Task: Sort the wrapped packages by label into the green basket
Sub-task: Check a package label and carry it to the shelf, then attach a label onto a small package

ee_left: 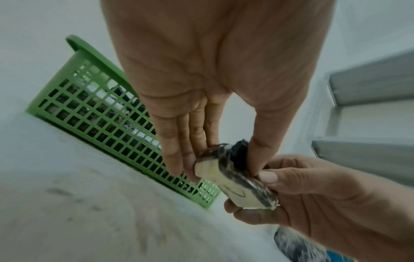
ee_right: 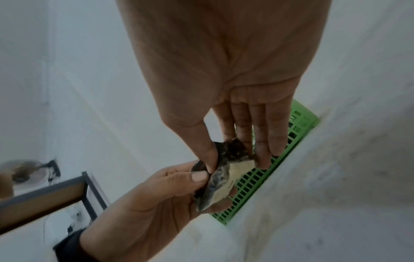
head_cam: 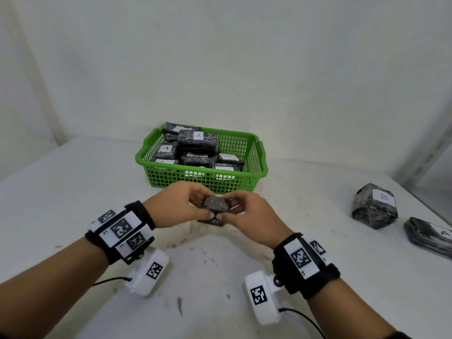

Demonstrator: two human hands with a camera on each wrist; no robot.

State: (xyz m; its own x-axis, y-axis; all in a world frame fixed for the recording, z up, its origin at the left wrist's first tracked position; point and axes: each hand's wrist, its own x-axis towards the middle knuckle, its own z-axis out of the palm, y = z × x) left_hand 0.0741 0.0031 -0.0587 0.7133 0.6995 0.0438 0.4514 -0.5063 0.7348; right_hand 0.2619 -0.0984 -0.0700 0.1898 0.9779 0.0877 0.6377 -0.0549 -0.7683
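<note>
Both hands hold one small dark wrapped package (head_cam: 215, 204) just above the table, in front of the green basket (head_cam: 203, 182). My left hand (head_cam: 182, 204) pinches its left end between thumb and fingers; my right hand (head_cam: 247, 211) pinches its right end. In the left wrist view the package (ee_left: 235, 179) shows a pale label face turned downward, its letter unreadable. The right wrist view shows the same package (ee_right: 220, 179) between both thumbs. The basket holds several dark packages, some with white labels marked A (head_cam: 198, 135).
At the right of the white table (head_cam: 73, 192) stands a dark package labelled B (head_cam: 375, 206), and a flat one labelled A (head_cam: 430, 237) lies near the table's right edge. A pale wall rises behind the basket. A metal shelf frame (ee_right: 44, 196) stands off to the left.
</note>
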